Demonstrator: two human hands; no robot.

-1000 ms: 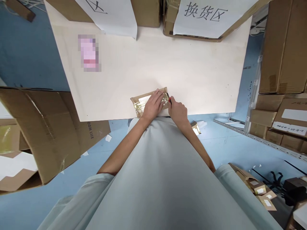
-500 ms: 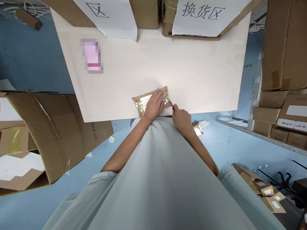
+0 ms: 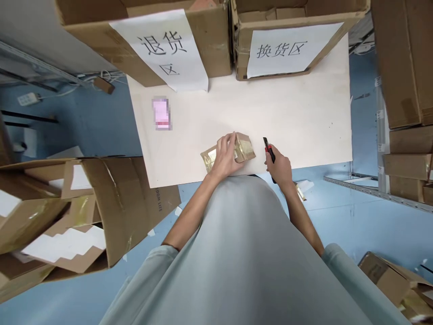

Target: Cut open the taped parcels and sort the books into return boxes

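Note:
A small flat cardboard box (image 3: 245, 146), bound with shiny tape and bearing a white label, lies near the table's front edge. My left hand (image 3: 225, 158) grips it from above, fingers curled over its far edge and thumb at the near side. The box's right end stands up as a flap, and much of its middle is hidden under the hand. To the right, my right hand (image 3: 280, 167) is closed around a red and black utility knife (image 3: 269, 149). Its dark tip points away from me, apart from the box.
Two open cartons with handwritten signs, a left carton (image 3: 216, 49) and a right carton (image 3: 338, 31), stand along the table's far side. A blurred pink item (image 3: 161, 113) lies on the white table (image 3: 304, 113). A large carton (image 3: 125, 216) of boxes is at left; stacked boxes (image 3: 406, 169) are at right.
The knife has come away from the box's right end, moving right with my right hand. That end now stands up as a flap, and my left fingers have curled over the box. The view has tilted up.

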